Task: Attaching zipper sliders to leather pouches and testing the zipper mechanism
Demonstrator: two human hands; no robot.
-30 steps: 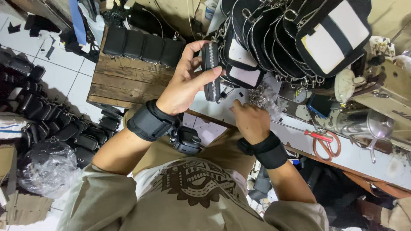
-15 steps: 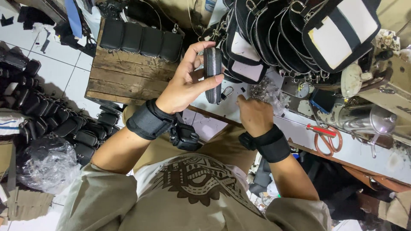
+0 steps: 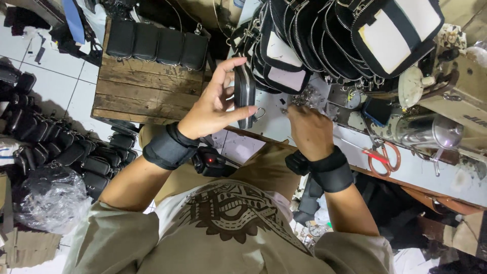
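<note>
Black little pouch (image 3: 245, 96) is pinched in the left hand (image 3: 213, 109). The right hand (image 3: 308, 131) rests on small metal rings (image 3: 304, 96); its grip is hidden.

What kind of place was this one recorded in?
Probably a small bag-sewing workshop: a sewing machine on the bench, stacked black zippered bags, finished pouches on a wooden pallet. The left hand holds one pouch.

Your one view, from your head, looks steeply down, close over your chest and workbench (image 3: 284, 127) (no second view shares anything).
</note>
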